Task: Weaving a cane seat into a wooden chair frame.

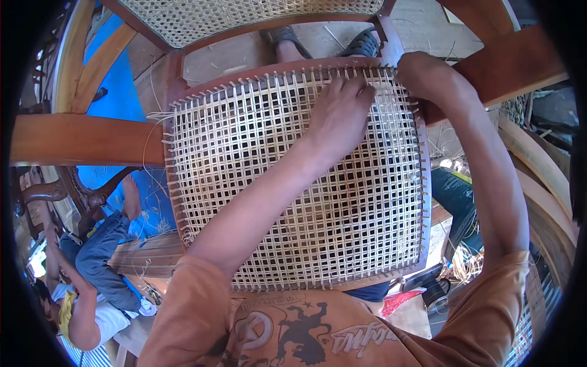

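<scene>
In front of me is a wooden chair seat frame [426,183] strung with pale, open-weave cane webbing [306,214]. Small pegs stick up along its edges. My left hand [342,113] rests on the webbing near the far edge, right of centre. Its fingers are bent down and drawn together at the strands; whatever they pinch is too small to make out. At the far right corner of the seat is my right hand [428,76], curled at the frame. Its fingertips are mostly hidden behind the knuckles, so what it grips does not show.
Wooden arms [85,139] flank the seat, and a cane-woven panel [257,21] rises beyond it. Feet in dark sandals [364,44] show past the far edge. At lower left another person [104,263] sits by a blue sheet [116,85]. Curved timber pieces [538,165] lie right.
</scene>
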{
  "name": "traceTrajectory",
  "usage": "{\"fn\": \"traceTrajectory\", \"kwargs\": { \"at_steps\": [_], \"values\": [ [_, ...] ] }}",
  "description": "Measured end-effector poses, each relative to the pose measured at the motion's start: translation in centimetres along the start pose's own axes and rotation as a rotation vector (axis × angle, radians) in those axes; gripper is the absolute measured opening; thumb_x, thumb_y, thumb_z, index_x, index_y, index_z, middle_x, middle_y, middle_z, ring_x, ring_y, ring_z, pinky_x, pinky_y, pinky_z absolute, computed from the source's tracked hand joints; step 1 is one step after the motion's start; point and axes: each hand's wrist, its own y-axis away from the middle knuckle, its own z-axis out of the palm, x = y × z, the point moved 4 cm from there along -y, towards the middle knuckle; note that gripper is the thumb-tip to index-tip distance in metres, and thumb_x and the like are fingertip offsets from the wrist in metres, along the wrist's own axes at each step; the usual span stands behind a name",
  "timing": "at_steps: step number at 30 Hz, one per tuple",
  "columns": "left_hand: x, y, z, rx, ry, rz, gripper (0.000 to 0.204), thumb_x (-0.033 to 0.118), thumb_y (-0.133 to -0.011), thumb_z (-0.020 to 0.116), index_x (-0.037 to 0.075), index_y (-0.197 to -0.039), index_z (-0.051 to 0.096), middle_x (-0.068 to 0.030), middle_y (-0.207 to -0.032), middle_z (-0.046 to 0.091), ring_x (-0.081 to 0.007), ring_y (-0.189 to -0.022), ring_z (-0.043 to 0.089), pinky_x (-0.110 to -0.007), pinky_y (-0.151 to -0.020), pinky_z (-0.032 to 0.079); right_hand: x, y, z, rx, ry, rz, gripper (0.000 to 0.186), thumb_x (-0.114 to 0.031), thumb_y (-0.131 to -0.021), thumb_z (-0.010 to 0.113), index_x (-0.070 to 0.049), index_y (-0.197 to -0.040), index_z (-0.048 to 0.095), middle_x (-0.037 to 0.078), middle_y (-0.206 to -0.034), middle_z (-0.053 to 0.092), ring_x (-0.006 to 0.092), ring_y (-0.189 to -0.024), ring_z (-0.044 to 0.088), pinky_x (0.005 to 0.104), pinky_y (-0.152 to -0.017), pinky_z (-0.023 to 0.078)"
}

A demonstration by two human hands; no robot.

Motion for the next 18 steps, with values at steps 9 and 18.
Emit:
{"fn": "traceTrajectory", "kwargs": {
  "at_steps": [9,18],
  "values": [
    [-6.0,4.0,-5.7,0.022,-0.213,-0.156,0.026,0.003,-0.084,0.057,0.005,-0.106,0.070,-0.0114,-0.109,0.063,-0.0313,-0.103,0.057,-0.041,-0.095,0.046,-3.6,0.1,2.5,0.443,0.385,-0.492,0.012,-0.010,-0.085,0.053,-0.005,-0.077,0.061,0.012,-0.075,0.062,0.0240,-0.073,0.065,0.0383,-0.065,0.054],
    [-6.0,4.1,-4.8,0.024,-0.261,-0.083,0.026,0.004,-0.081,0.057,0.006,-0.104,0.069,-0.0073,-0.104,0.063,-0.0262,-0.097,0.057,-0.038,-0.091,0.049,-6.4,-1.7,3.8,0.562,0.292,-0.407,0.014,-0.011,-0.083,0.052,-0.006,-0.077,0.064,0.014,-0.070,0.066,0.0263,-0.064,0.069,0.0368,-0.056,0.056]
  ]
}}
